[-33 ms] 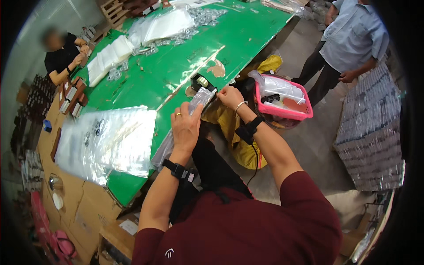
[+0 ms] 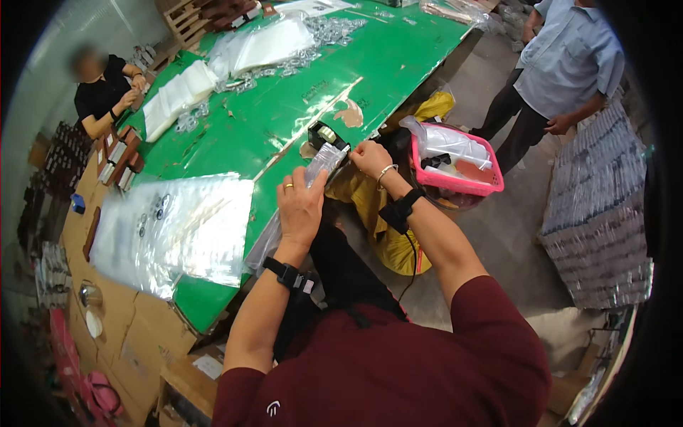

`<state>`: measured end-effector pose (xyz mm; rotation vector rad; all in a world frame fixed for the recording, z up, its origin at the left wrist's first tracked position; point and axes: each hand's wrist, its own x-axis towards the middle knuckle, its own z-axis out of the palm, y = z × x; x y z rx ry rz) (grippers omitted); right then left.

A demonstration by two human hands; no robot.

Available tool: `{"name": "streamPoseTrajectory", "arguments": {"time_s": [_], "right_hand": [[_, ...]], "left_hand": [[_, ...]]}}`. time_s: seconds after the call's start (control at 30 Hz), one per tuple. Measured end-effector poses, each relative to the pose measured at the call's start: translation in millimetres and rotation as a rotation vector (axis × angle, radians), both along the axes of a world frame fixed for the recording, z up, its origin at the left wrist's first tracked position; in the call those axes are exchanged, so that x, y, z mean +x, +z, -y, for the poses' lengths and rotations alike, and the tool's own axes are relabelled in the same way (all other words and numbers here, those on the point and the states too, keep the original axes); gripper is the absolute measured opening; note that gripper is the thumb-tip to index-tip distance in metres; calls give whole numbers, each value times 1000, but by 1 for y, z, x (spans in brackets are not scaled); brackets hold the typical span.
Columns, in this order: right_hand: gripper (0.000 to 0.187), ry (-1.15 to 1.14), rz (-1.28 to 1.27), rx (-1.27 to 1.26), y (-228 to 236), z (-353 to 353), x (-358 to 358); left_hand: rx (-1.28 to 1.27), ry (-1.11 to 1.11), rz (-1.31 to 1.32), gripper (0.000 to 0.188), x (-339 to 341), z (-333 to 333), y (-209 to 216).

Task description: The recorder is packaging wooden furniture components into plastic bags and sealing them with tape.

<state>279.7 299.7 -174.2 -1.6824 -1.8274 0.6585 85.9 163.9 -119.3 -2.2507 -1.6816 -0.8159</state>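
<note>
My left hand lies with its fingers stretched over a long folded strip of clear plastic, pressing it near the green table's right edge. The strip runs back under my palm towards the near edge. At its far end stands a small black device with pale parts inside; I cannot tell its kind. My right hand is closed just beside the device, off the table's edge. Whatever its fingers hold, if anything, is hidden. A stack of flat clear plastic bags lies left of my left hand.
More plastic bags and small clear rings lie farther up the green table. A pink basket of plastic stands right, above a yellow sack. One person sits far left; another stands right, beside stacked bundles.
</note>
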Motion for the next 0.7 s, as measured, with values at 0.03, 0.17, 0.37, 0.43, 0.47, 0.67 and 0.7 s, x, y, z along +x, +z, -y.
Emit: {"name": "streamPoseTrajectory", "arguments": {"time_s": [0.03,0.17,0.37,0.43,0.47,0.67,0.7], "right_hand": [[29,-2,56,11,3,-1,-2],[30,-51,290,-126,-61,7,8],[19,182,-879,-238,3,67,15],[20,298,-901,-288,38,74,-1],[20,293,-901,-294,36,71,-7],[27,250,-597,-116,26,49,-19],[29,214,-526,-97,29,47,-20]], "left_hand": [[-6,7,-13,41,-1,-1,-2],[31,6,-29,41,3,-3,-8],[15,44,-38,41,1,6,-6],[7,50,-54,40,6,7,-10],[12,62,-73,40,9,6,-11],[77,23,-67,36,14,4,-13],[73,26,-68,36,13,4,-13]]}}
